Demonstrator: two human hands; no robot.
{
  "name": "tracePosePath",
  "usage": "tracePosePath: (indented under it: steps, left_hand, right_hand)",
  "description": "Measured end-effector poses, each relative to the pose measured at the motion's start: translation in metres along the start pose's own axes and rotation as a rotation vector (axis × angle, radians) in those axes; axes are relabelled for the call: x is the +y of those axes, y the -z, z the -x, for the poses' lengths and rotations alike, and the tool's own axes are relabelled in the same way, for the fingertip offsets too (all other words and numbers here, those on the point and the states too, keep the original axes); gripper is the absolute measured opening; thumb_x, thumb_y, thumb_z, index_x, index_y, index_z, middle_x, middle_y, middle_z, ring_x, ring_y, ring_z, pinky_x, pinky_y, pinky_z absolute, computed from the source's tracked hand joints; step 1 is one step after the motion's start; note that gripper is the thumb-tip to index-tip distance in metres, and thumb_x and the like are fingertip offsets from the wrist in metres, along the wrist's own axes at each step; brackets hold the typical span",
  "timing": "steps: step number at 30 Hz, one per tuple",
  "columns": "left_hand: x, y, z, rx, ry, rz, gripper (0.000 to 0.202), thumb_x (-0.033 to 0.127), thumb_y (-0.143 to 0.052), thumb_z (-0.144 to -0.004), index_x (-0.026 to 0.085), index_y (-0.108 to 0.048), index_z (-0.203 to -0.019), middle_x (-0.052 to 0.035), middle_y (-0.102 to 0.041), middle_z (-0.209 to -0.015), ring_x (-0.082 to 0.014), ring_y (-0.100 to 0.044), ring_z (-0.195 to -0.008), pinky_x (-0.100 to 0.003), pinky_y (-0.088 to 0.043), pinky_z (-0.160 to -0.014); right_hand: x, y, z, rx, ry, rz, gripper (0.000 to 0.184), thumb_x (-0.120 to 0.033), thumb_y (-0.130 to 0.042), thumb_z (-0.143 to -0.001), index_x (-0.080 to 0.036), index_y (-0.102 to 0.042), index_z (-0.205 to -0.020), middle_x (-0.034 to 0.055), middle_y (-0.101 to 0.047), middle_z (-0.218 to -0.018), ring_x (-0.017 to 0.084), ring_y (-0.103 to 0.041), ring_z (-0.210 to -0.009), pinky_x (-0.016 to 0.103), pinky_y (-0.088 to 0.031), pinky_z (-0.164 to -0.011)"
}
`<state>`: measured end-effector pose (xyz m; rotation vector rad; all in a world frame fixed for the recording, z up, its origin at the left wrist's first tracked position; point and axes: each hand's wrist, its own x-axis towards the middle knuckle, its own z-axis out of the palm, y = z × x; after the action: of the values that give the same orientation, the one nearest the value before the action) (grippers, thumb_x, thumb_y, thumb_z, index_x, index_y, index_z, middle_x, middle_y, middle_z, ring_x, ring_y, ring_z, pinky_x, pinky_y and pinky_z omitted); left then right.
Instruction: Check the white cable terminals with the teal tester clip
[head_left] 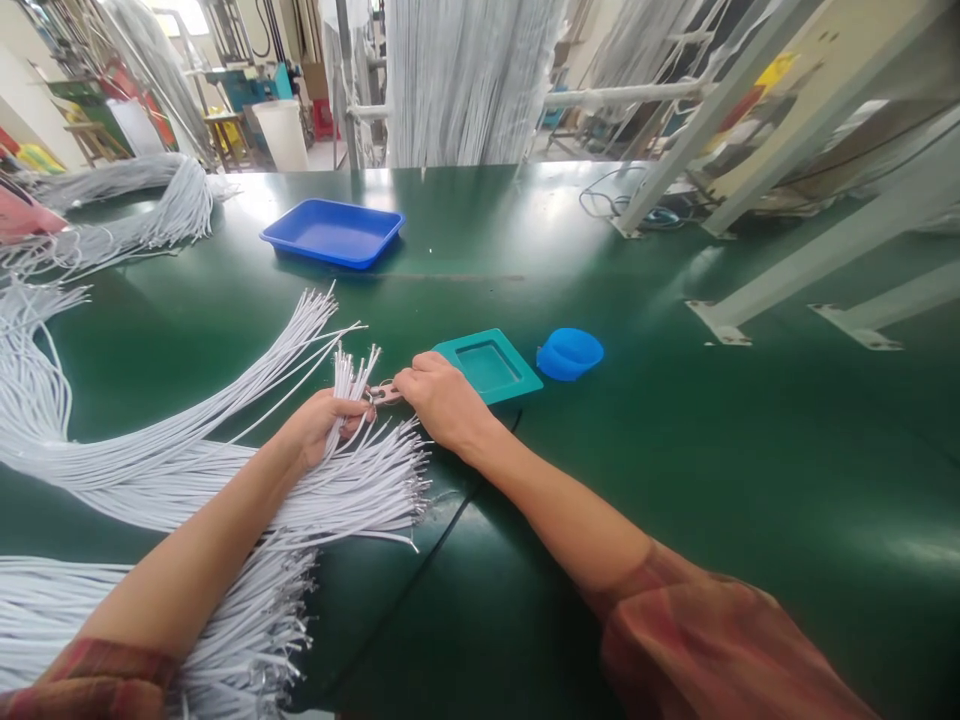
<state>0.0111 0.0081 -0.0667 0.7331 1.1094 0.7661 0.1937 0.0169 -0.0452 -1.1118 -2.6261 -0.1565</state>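
My left hand (319, 425) is closed round a small bunch of white cords (349, 378), their tips standing up above the fingers. My right hand (444, 400) is closed on a small pinkish hand tool (387, 394) with a metal end, which points left and meets the cords at my left fingertips. Its exact kind is too small to make out. Under and beside my left hand lies a large bundle of white cords (360, 490) with metal-looking tips. Another bundle (247, 425) curves behind my left forearm, and a third (247, 620) lies nearest to me.
On the green table (675, 480) are a teal square tray (525, 385), a blue round cup (571, 355) and a blue rectangular tray (330, 235). Coiled white cords (187, 200) lie far left. Metal legs (780, 285) stand at right, near a thin cable (660, 215).
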Motion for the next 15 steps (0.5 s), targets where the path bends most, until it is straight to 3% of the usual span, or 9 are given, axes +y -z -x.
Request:
tracePosePath:
  steps: [6, 8, 10, 12, 15]
  left_hand:
    - [0.001, -0.004, 0.002, 0.000, -0.063, -0.002, 0.014, 0.005, -0.063, -0.060, 0.008, -0.058, -0.072, -0.0035, -0.055, -0.056, -0.0022, -0.033, -0.038, -0.015, -0.020, -0.035]
    - [0.001, -0.005, 0.003, 0.020, -0.091, -0.020, 0.016, 0.005, -0.064, -0.060, 0.008, -0.058, -0.074, -0.0043, -0.056, -0.057, -0.0024, -0.034, -0.039, -0.015, -0.021, -0.035]
    - [0.001, -0.006, 0.003, 0.040, -0.106, -0.032, 0.017, 0.005, -0.063, -0.060, 0.008, -0.058, -0.077, -0.0055, -0.057, -0.058, -0.0027, -0.035, -0.039, -0.015, -0.021, -0.035]
    - [0.001, -0.006, 0.004, 0.044, -0.103, -0.029, 0.019, 0.004, -0.063, -0.061, 0.008, -0.058, -0.079, -0.0060, -0.058, -0.059, -0.0028, -0.035, -0.040, -0.015, -0.022, -0.035]
    - [0.002, -0.004, 0.004, 0.019, -0.087, 0.007, 0.022, 0.003, -0.063, -0.061, 0.008, -0.058, -0.082, -0.0054, -0.057, -0.060, -0.0028, -0.036, -0.040, -0.015, -0.022, -0.036]
  right_hand:
    - [0.006, 0.008, 0.000, -0.044, 0.049, 0.018, 0.017, -0.023, -0.046, -0.086, -0.015, -0.061, -0.085, 0.0081, -0.064, -0.084, 0.021, -0.046, -0.086, 0.033, -0.032, -0.081]
    - [0.012, 0.010, 0.002, 0.035, -0.055, 0.047, 0.026, -0.032, -0.044, -0.087, -0.021, -0.057, -0.105, 0.0078, -0.061, -0.105, 0.025, -0.043, -0.100, 0.042, -0.025, -0.091]
    - [0.017, 0.008, 0.003, 0.120, -0.261, 0.091, 0.039, -0.037, -0.039, -0.088, -0.024, -0.044, -0.124, 0.0089, -0.049, -0.125, 0.030, -0.034, -0.113, 0.052, -0.017, -0.095]
    - [0.020, 0.002, 0.004, 0.120, -0.404, 0.108, 0.045, -0.040, -0.034, -0.089, -0.023, -0.036, -0.131, 0.0100, -0.040, -0.133, 0.034, -0.026, -0.120, 0.057, -0.014, -0.095]
    - [0.023, -0.006, 0.005, 0.052, -0.442, 0.078, 0.048, -0.042, -0.034, -0.088, -0.024, -0.034, -0.133, 0.0092, -0.038, -0.135, 0.037, -0.022, -0.123, 0.059, -0.016, -0.095]
